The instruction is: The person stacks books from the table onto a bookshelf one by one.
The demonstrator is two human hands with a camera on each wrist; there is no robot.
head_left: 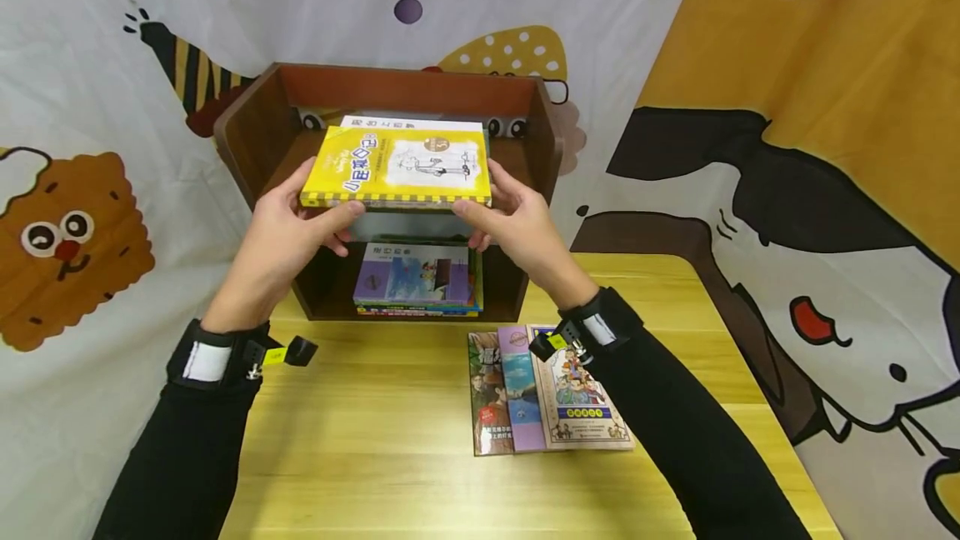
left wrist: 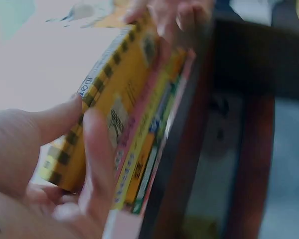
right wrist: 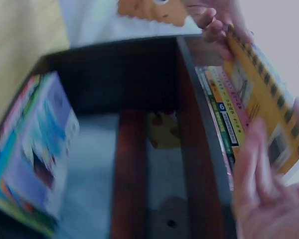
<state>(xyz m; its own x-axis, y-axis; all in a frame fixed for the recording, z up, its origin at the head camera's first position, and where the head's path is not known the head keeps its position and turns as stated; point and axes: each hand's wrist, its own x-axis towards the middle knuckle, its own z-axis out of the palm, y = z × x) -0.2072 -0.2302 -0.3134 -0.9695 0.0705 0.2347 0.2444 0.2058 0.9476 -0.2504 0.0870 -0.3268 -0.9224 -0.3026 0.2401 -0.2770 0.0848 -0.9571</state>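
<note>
A yellow book [head_left: 405, 161] with a checkered spine lies flat between both hands at the upper shelf of a small brown bookshelf [head_left: 243, 136]. My left hand [head_left: 281, 232] grips its left end, thumb on the spine edge and fingers beneath. At the other end my right hand [head_left: 525, 227] holds it the same way. Under the yellow book, the right wrist view shows a stack of books [right wrist: 226, 107] on the upper shelf, with pink, yellow and green spines. A white book [head_left: 420, 122] peeks out behind the yellow cover in the head view.
On the lower shelf lies another stack, topped by a purple and blue book [head_left: 412, 273]. Three overlapping books, a dark one [head_left: 491, 398], a purple one [head_left: 525, 415] and a cream one [head_left: 588, 432], lie on the wooden table [head_left: 375, 440] near my right forearm. A printed cloth [head_left: 337, 7] hangs behind.
</note>
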